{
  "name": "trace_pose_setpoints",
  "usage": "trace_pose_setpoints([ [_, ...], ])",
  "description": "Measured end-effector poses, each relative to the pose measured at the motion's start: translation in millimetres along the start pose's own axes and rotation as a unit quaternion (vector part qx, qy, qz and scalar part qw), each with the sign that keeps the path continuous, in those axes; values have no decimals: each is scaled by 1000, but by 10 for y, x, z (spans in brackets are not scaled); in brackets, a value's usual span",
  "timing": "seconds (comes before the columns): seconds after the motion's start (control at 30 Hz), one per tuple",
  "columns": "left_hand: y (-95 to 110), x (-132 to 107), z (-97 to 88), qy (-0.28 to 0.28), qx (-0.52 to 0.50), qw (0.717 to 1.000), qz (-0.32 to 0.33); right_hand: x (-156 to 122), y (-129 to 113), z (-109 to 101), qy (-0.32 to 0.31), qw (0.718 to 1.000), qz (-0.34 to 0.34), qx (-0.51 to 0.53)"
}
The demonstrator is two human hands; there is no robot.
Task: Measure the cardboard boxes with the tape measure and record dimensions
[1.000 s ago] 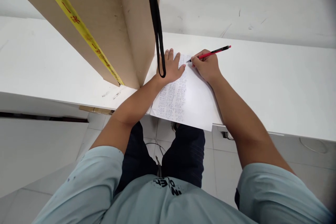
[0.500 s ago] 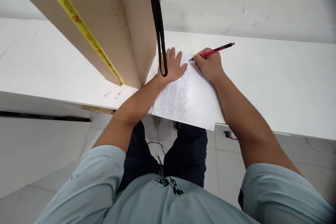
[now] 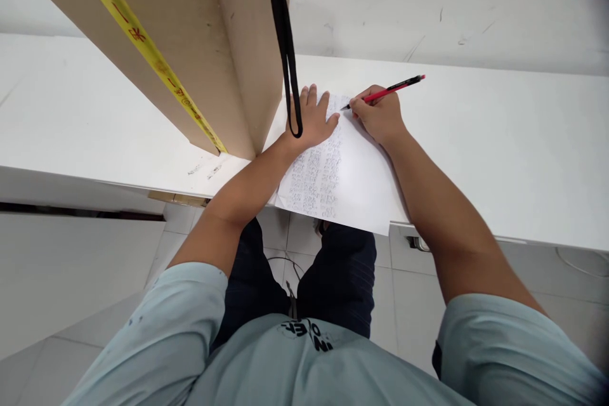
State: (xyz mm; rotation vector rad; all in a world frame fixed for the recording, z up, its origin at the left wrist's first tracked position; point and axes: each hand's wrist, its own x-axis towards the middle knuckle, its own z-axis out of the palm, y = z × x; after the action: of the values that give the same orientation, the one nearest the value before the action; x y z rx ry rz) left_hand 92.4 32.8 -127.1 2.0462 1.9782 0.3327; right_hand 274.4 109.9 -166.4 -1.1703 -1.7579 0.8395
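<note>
A sheet of white paper [image 3: 364, 184] lies on the table, its lower edge hanging past the front edge. Handwriting in columns covers its left part; the right part is blank. My left hand [image 3: 314, 119] rests flat on the upper left of the sheet with the fingers spread. A red and black pen [image 3: 392, 88], perhaps a mechanical pencil, is gripped in my right hand [image 3: 383, 115]. Its tip points down and left at the upper part of the sheet, close to my left thumb. Whether the tip touches the paper I cannot tell.
A tall cardboard box [image 3: 190, 44] with yellow tape [image 3: 147, 51] stands on the white table [image 3: 499, 152], just left of the paper. A black strap [image 3: 284, 32] hangs in front of my left hand. Behind the table is a marked white wall [image 3: 451, 6].
The view has shifted very slightly. Both hands, the pen and the paper look the same as before.
</note>
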Motion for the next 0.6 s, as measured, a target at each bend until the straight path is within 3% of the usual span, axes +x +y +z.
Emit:
trace_pose_setpoints([
  [0.6,-5,17,16,1,8,1000,-2,-25,-95,-3,-6,1000,23,1],
])
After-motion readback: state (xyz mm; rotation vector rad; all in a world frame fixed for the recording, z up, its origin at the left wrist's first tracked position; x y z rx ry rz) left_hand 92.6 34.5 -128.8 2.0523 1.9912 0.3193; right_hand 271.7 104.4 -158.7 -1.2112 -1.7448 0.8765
